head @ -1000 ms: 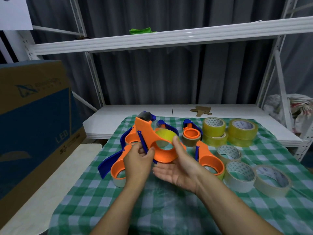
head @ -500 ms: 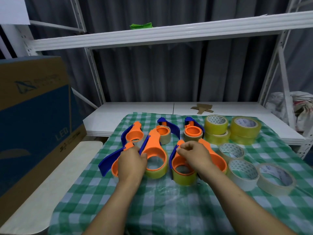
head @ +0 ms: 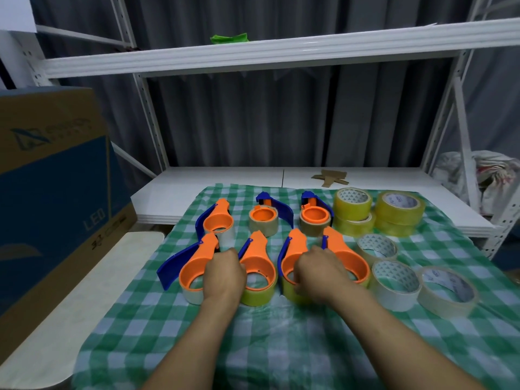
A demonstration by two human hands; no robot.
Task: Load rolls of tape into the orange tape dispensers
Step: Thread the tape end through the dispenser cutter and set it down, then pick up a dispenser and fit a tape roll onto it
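Several orange tape dispensers with blue blades lie in two rows on the green checked cloth [head: 281, 347]. My left hand [head: 223, 274] grips the left side of the second front dispenser [head: 260, 263], which holds a yellow roll. My right hand [head: 320, 273] curls over the third front dispenser [head: 292, 256], also with a yellow roll, and touches the fourth [head: 347, 257]. The fingertips of both hands are hidden. Loose rolls lie to the right: two yellow stacks [head: 353, 205] [head: 399, 208] and three clear rolls [head: 377, 247] [head: 395, 284] [head: 447, 292].
A large cardboard box [head: 53, 178] stands at the left beside a beige surface [head: 56, 305]. Behind the cloth runs a white shelf [head: 225, 178] with a cardboard scrap [head: 330, 177]. Metal rack uprights rise on both sides, and a white bag [head: 478, 175] sits at the far right.
The dispenser held up a second ago now lies in the front row. My right hand has moved onto the third dispenser and drawn it closer. Both hands sit lower on the cloth.
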